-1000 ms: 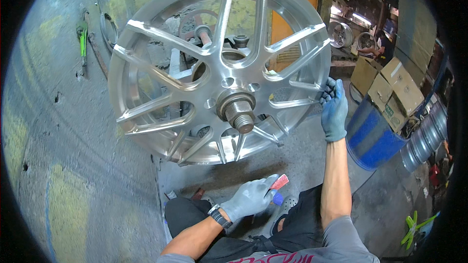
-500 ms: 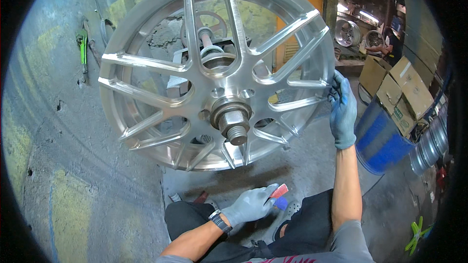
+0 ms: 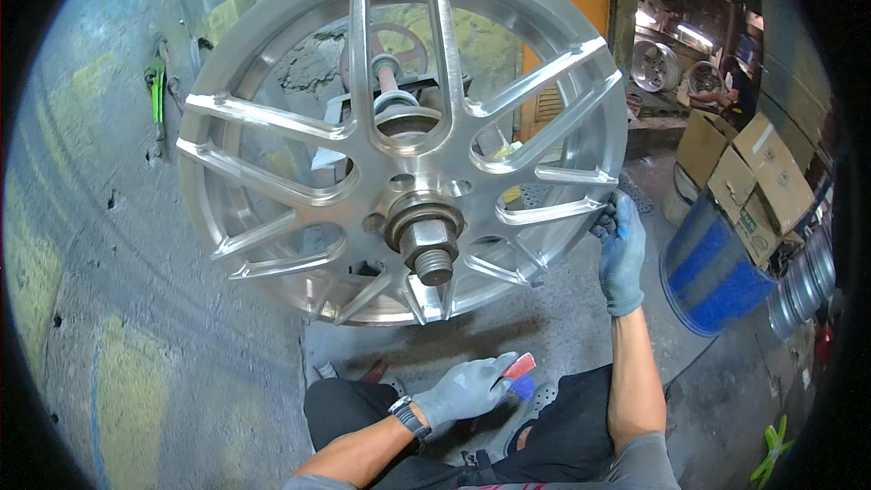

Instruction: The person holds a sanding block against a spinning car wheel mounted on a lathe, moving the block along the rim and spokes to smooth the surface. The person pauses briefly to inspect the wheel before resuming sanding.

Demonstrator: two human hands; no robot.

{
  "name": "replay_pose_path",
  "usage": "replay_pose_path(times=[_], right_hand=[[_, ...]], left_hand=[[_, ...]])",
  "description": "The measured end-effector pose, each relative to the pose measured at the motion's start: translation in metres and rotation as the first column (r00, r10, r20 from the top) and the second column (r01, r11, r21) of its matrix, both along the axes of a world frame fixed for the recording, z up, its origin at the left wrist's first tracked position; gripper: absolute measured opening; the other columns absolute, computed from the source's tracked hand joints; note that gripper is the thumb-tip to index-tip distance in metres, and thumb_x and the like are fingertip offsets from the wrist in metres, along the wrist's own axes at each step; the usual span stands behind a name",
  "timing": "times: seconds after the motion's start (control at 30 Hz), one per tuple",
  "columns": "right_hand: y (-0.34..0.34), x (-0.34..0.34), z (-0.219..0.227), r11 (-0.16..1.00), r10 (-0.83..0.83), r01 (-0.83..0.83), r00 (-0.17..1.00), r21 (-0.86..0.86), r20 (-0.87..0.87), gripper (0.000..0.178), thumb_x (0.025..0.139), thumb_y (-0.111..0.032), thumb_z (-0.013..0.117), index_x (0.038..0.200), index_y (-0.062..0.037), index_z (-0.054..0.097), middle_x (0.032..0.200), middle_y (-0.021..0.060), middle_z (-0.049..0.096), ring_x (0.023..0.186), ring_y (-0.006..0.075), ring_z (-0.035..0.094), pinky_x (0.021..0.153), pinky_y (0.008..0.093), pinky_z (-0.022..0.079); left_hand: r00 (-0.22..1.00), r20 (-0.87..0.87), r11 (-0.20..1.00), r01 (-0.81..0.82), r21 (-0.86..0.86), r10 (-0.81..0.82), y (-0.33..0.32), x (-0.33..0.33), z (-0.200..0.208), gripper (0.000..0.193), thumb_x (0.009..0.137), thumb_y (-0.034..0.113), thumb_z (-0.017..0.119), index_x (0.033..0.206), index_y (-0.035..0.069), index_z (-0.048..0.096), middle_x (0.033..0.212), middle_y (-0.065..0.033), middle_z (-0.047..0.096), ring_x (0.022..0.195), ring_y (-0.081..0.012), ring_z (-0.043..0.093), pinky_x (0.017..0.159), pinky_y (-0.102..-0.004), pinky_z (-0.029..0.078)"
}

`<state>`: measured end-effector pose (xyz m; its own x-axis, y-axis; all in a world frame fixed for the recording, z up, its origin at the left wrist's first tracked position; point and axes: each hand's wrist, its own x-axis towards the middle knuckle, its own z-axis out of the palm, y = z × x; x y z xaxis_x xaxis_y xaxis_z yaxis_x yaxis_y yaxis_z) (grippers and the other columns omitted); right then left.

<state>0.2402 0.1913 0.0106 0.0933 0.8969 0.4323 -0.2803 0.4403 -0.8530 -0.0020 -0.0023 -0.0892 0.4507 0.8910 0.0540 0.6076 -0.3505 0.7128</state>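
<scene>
A large bare-metal alloy wheel [image 3: 413, 159] with paired spokes faces me, mounted on a spindle. A thick hex nut [image 3: 428, 240] and threaded shaft end stand out from its hub. My right hand [image 3: 622, 259], in a grey-blue glove, is at the wheel's right edge, its fingers curled around the rim by a spoke end. The fingertips are partly hidden. Low in front of me, above my lap, my gloved left hand [image 3: 463, 390] is closed on a small red and blue sandpaper piece [image 3: 521, 368]. That hand is apart from the wheel.
Behind the wheel is a spindle mount with a handwheel [image 3: 404, 36]. To the right stands a blue drum [image 3: 712, 263] topped with open cardboard boxes [image 3: 762, 168], beside stacked metal rims [image 3: 806, 277]. A green-handled tool [image 3: 157, 95] hangs at left. More wheels [image 3: 655, 66] sit far right.
The wheel has turned slightly clockwise, its right side lower. My right hand has moved down with that edge. My left hand stays nearly in place, holding the sandpaper piece.
</scene>
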Motion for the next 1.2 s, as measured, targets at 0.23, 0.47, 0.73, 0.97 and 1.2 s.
replay_pose_path(times=[0.23, 0.47, 0.73, 0.97, 1.2], right_hand=[[-0.008, -0.009, -0.021, 0.997, -0.006, 0.001, 0.998, -0.074, -0.060, 0.036, 0.119, -0.040, 0.051, 0.127, -0.0092, 0.067, 0.106, 0.0015, 0.070, 0.097, 0.0126, 0.068, 0.091, 0.0334, 0.055], [-0.023, -0.015, -0.020, 0.959, 0.107, -0.130, 0.989, -0.252, -0.103, 0.053, 0.116, -0.055, 0.050, 0.124, -0.0049, 0.065, 0.109, 0.0080, 0.071, 0.095, 0.0158, 0.066, 0.089, 0.0324, 0.053], [-0.003, -0.002, 0.002, 0.991, 0.066, -0.078, 0.992, -0.109, -0.107, 0.058, 0.117, -0.054, 0.048, 0.134, -0.0008, 0.065, 0.116, 0.0102, 0.071, 0.105, 0.0169, 0.068, 0.095, 0.0352, 0.054], [-0.001, -0.004, -0.016, 0.998, -0.069, 0.068, 0.997, 0.013, 0.030, 0.048, 0.118, -0.046, 0.050, 0.133, -0.0038, 0.065, 0.117, 0.0052, 0.068, 0.103, 0.0137, 0.064, 0.093, 0.0329, 0.055], [-0.008, -0.010, -0.035, 0.998, -0.057, 0.059, 0.997, -0.033, 0.044, 0.044, 0.118, -0.045, 0.050, 0.129, -0.0049, 0.065, 0.117, 0.0050, 0.067, 0.101, 0.0139, 0.065, 0.091, 0.0339, 0.056]], left_hand=[[1.000, -0.002, 1.000, 0.009, -0.010, -0.009, -0.001, -0.002, 0.000, 0.053, 0.105, 0.025, 0.062, 0.153, 0.005, 0.053, 0.127, -0.0298, 0.072, 0.114, -0.0488, 0.070, 0.097, -0.0547, 0.056], [1.000, -0.015, 1.000, 0.005, -0.001, -0.005, -0.001, -0.001, -0.001, 0.052, 0.105, 0.025, 0.062, 0.152, 0.004, 0.054, 0.133, -0.0295, 0.070, 0.120, -0.0480, 0.069, 0.102, -0.0527, 0.056], [1.000, -0.007, 0.999, 0.016, -0.047, -0.017, -0.002, 0.003, 0.004, 0.051, 0.105, 0.025, 0.062, 0.152, 0.006, 0.055, 0.132, -0.0286, 0.070, 0.119, -0.0479, 0.069, 0.101, -0.0529, 0.056], [1.000, 0.001, 1.000, -0.001, 0.003, 0.001, -0.001, -0.001, -0.004, 0.052, 0.104, 0.024, 0.061, 0.153, 0.007, 0.053, 0.131, -0.0292, 0.071, 0.117, -0.0488, 0.069, 0.099, -0.0537, 0.056], [1.000, 0.031, 0.997, -0.006, 0.083, 0.003, -0.002, -0.002, -0.006, 0.051, 0.102, 0.024, 0.062, 0.150, 0.006, 0.055, 0.120, -0.0276, 0.074, 0.108, -0.0480, 0.072, 0.091, -0.0565, 0.057]])
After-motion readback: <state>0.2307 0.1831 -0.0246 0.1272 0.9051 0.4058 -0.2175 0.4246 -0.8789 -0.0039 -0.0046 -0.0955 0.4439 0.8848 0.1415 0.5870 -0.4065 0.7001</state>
